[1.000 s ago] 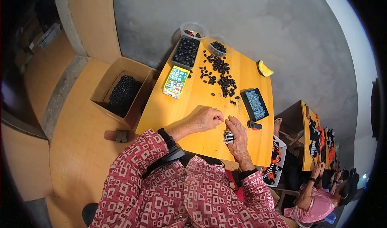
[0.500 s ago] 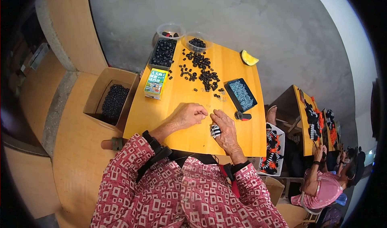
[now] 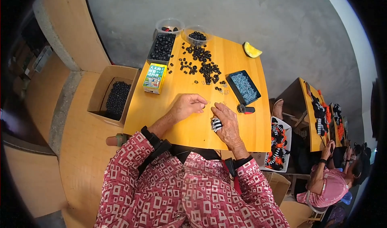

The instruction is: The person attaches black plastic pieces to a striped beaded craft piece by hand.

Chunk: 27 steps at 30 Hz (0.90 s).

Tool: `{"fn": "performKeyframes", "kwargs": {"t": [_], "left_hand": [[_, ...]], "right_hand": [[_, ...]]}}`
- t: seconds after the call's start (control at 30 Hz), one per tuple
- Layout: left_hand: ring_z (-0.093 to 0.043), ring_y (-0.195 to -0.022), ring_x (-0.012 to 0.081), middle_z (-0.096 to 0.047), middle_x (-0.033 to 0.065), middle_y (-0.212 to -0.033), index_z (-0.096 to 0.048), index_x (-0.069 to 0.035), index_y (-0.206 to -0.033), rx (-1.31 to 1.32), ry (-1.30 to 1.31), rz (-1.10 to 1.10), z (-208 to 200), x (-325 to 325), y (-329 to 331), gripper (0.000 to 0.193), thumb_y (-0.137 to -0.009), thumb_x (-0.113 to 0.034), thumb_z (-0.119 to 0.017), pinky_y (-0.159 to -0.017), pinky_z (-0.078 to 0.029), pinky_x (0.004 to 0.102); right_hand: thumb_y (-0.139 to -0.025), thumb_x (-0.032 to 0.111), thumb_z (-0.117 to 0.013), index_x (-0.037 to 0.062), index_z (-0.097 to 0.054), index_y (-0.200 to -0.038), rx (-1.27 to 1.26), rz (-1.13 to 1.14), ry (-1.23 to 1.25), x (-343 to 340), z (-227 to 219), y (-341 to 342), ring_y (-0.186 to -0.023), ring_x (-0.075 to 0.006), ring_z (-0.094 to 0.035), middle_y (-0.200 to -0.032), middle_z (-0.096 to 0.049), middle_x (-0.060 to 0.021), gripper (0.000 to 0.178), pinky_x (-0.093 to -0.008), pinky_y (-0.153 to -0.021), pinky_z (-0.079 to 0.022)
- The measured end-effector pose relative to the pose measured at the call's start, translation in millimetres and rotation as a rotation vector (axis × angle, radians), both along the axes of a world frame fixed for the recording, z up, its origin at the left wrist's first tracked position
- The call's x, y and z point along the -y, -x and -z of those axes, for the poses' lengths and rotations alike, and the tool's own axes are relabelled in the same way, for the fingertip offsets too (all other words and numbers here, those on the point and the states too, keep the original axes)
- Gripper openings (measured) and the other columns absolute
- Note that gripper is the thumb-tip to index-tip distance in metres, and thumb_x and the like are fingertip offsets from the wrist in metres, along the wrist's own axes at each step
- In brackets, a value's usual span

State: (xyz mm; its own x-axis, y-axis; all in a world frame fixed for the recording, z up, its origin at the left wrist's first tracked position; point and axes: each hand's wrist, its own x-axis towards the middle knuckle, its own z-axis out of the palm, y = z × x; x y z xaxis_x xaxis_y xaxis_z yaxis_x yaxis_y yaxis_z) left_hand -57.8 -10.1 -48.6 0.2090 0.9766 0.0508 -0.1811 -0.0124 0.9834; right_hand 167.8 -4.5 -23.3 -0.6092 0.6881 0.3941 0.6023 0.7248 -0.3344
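Note:
My left hand (image 3: pixel 188 106) is over the wooden table, thumb and fingertips pinched together; whatever is between them is too small to make out. Close beside it, my right hand (image 3: pixel 228 125) curls around a black-and-white striped knitted piece (image 3: pixel 216 125), which shows below its fingers. The fingertips of both hands point toward each other with a narrow gap. Just beyond them lie a few tiny clear or metallic bits (image 3: pixel 224 92). To the right of my right hand rests a black and red tool (image 3: pixel 246 109), its kind unclear.
Black beads (image 3: pixel 209 71) are scattered past my hands. Around them stand a black tray of small bluish pieces (image 3: pixel 243 87), a yellow-green box (image 3: pixel 155 78), a bead-filled bin (image 3: pixel 163 47), clear bowls and a yellow fruit wedge (image 3: pixel 252 50). Cartons flank the table; another person (image 3: pixel 328 183) sits at right.
The whole view has shifted slightly, so the table sits higher in the picture. Both hands keep nearly the same pose, and the striped piece stays in my right hand.

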Motion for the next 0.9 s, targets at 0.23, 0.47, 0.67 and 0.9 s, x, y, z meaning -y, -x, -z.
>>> {"fn": "performKeyframes", "kwargs": {"t": [0.23, 0.47, 0.67, 0.9], "left_hand": [[-0.068, -0.089, 0.0143, -0.067, 0.0059, -0.101, -0.067, -0.001, -0.11, 0.16, 0.198, -0.094, -37, 34, 2, 0.018, -0.094, -0.01, -0.063, -0.081, -0.055, 0.0241], [-0.068, -0.094, 0.0171, -0.064, 0.0026, -0.101, -0.066, -0.004, -0.109, 0.39, 0.205, -0.098, -60, 57, -8, 0.02, -0.089, -0.005, -0.068, -0.085, -0.057, 0.024], [-0.068, -0.094, 0.0161, -0.064, 0.0032, -0.101, -0.065, -0.005, -0.111, 0.402, 0.248, -0.088, -63, 75, -19, 0.021, -0.09, -0.006, -0.068, -0.084, -0.057, 0.0222], [-0.069, -0.091, 0.015, -0.067, 0.0052, -0.1, -0.066, -0.005, -0.114, 0.372, 0.302, -0.082, -58, 77, -18, 0.023, -0.094, -0.016, -0.067, -0.08, -0.057, 0.0215]], "right_hand": [[-0.082, 0.006, -0.063, 0.0024, -0.062, -0.121, -0.029, 0.005, -0.01, -2, 3, -1, -0.126, -0.0335, -0.052, -0.13, -0.059, -0.0163, 0.039, -0.0439, -0.104, -0.037], [-0.08, 0.005, -0.062, 0.0023, -0.062, -0.12, -0.043, 0.0, -0.036, -3, 5, 1, -0.126, -0.0329, -0.052, -0.129, -0.059, -0.0161, 0.04, -0.0442, -0.103, -0.037], [-0.08, 0.005, -0.062, 0.002, -0.062, -0.12, -0.056, -0.007, -0.052, -4, 9, 1, -0.125, -0.033, -0.052, -0.129, -0.059, -0.0163, 0.04, -0.0444, -0.103, -0.038], [-0.081, 0.005, -0.061, 0.0021, -0.062, -0.121, -0.042, -0.006, -0.062, -6, 12, 1, -0.126, -0.0333, -0.051, -0.13, -0.059, -0.0164, 0.039, -0.0444, -0.104, -0.037]]}}
